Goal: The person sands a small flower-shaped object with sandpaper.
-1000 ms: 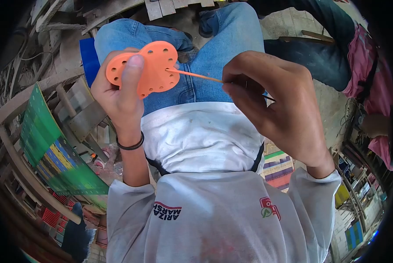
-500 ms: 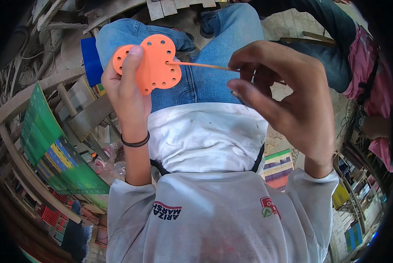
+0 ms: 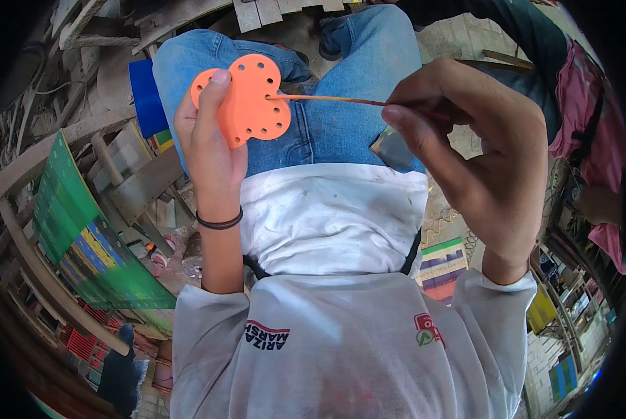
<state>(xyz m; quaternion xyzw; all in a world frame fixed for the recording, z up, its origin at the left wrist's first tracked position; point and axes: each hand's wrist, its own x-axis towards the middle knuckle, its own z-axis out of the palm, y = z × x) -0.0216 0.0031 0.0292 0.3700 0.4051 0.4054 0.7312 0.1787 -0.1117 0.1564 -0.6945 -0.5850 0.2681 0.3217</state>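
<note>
My left hand (image 3: 208, 133) grips an orange butterfly-shaped cutout (image 3: 257, 101) by its left side, with the thumb flat across its face. Several small round holes run along the cutout's edge. Between the thumb and fingers of my right hand (image 3: 477, 133) is a thin, straight stick (image 3: 334, 98), orange toward its tip and darker red near my fingers. Its tip meets the cutout at a hole on the right edge. Both hands are above my lap, over blue jeans (image 3: 369, 63). The far end of the stick is hidden in my right hand.
A green board with coloured stripes (image 3: 82, 230) leans at the left beside a curved wooden frame (image 3: 19, 237). A blue panel (image 3: 145, 94) is by my left knee. A striped board (image 3: 444, 265) lies to the right. Another person in pink cloth (image 3: 595, 146) is at the far right.
My right hand has moved right, its fingers closing more tightly around the stick. My left hand and the orange cutout have shifted slightly right. The stick's tip is still at the edge hole.
</note>
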